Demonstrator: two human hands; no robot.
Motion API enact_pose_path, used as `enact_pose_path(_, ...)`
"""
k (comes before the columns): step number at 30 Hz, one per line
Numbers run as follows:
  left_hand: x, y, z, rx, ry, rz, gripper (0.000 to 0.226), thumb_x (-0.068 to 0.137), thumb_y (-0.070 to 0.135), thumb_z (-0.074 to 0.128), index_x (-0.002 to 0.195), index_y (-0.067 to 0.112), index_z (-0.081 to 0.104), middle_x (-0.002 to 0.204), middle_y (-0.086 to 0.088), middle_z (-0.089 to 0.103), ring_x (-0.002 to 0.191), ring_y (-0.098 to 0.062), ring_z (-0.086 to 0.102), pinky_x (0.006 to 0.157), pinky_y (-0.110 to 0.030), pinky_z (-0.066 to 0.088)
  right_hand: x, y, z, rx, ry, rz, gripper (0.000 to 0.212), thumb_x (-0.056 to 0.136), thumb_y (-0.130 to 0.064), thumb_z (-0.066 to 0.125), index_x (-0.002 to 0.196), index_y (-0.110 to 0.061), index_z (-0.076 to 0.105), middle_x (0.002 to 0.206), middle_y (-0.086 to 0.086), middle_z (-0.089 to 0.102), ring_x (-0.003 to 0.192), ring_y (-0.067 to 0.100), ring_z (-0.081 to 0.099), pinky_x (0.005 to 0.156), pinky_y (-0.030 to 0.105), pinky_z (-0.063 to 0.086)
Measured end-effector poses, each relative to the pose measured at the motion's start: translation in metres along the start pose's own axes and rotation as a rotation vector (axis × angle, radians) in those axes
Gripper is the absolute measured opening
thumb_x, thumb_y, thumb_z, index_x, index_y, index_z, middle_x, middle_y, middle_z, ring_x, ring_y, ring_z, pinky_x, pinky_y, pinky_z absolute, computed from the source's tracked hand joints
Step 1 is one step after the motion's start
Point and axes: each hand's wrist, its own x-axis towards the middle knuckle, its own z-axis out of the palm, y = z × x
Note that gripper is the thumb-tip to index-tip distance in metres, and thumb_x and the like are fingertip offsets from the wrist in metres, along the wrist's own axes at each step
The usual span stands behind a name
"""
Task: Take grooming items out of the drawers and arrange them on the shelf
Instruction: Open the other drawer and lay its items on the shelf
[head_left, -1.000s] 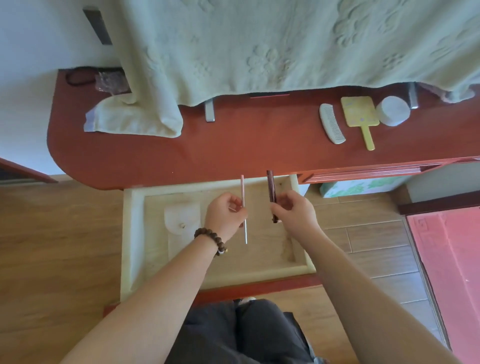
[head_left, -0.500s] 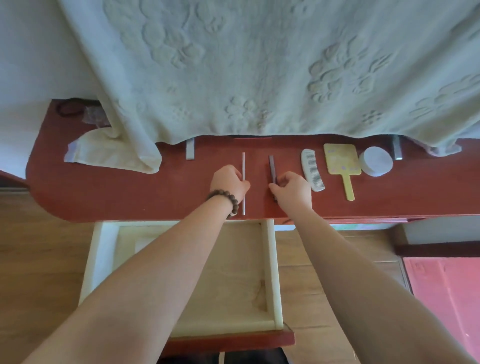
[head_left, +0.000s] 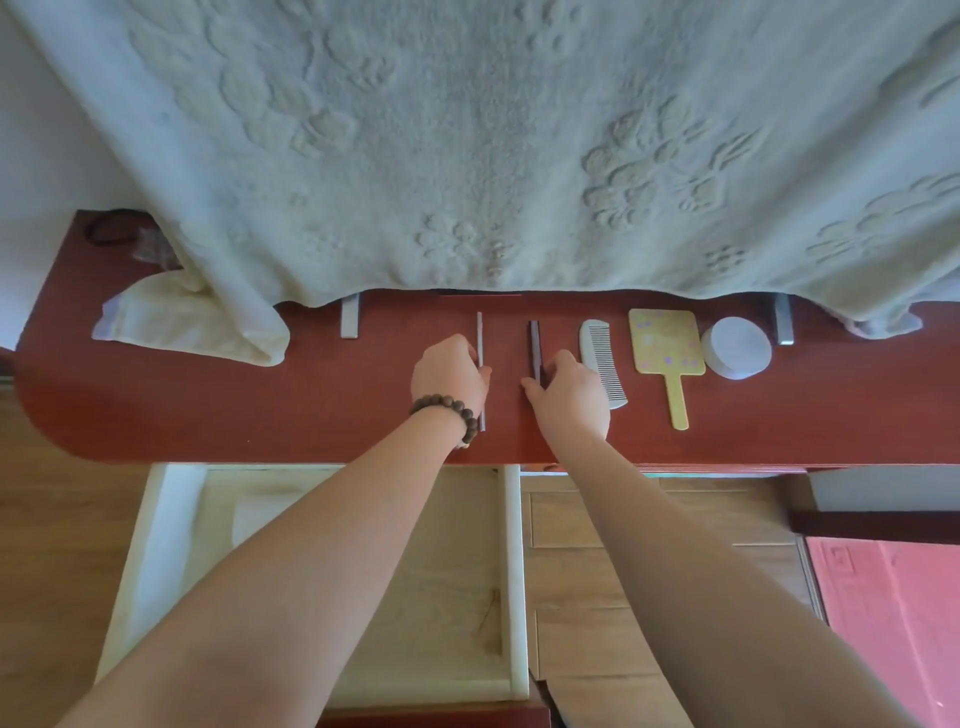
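On the red shelf (head_left: 322, 400) my left hand (head_left: 449, 373), with a bead bracelet at the wrist, rests on a thin pale pink stick (head_left: 480, 338) that lies flat, pointing away from me. My right hand (head_left: 569, 391) pinches the near end of a short dark brown stick (head_left: 534, 345), also flat on the shelf. To their right lie a white comb (head_left: 597, 348), a yellow hand mirror (head_left: 666, 349) and a round white jar (head_left: 736, 347) in a row. Below the shelf the pale wooden drawer (head_left: 511, 571) stands pulled out; my arms hide most of its inside.
A large pale green towel (head_left: 467, 145) hangs over the back of the shelf, its folded corner (head_left: 192, 322) lying on the left part. Two grey brackets (head_left: 350, 317) stand at the back. A dark cord (head_left: 111, 234) lies far left. Wooden floor and a red mat (head_left: 893, 623) are below.
Both hands rose from the open drawer with the two sticks and laid them on the shelf left of the comb. My head moved forward over the shelf.
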Motion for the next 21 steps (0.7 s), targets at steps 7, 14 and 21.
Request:
enact_pose_path(7,-0.007,-0.001,-0.007,-0.069,0.006,-0.030,0.024,0.086,0.031,0.066,0.100,0.011,0.063,0.093,-0.002,0.067,0.088,-0.019,0.063,0.067,-0.024,0.041,-0.002,0.004,-0.002,0.058,-0.022,0.003,0.035,0.085,-0.040,0.066,0.099,-0.011,0.054,0.092,0.005,0.062,0.079,0.023,0.053,0.064,0.030,0.039)
enact_pose_path(14,-0.050,-0.049,-0.051,-0.288,0.020,0.027,0.013,0.085,0.023,0.068,0.096,0.017,0.065,0.077,0.005,0.068,0.074,-0.012,0.068,0.073,-0.026,0.054,-0.040,-0.006,-0.012,0.070,0.045,-0.147,0.034,0.088,-0.039,0.063,0.108,-0.012,0.053,0.096,0.003,0.059,0.078,0.018,0.047,0.065,0.029,0.035)
enact_pose_path(21,-0.110,-0.148,-0.106,-0.434,-0.005,-0.209,0.015,0.089,0.010,0.061,0.076,0.018,0.062,0.076,-0.007,0.069,0.061,-0.019,0.066,0.052,-0.023,0.052,-0.139,-0.042,0.031,0.217,-0.169,-0.367,0.020,0.088,-0.033,0.062,0.099,-0.018,0.055,0.068,-0.007,0.052,0.066,0.015,0.053,0.058,0.031,0.043)
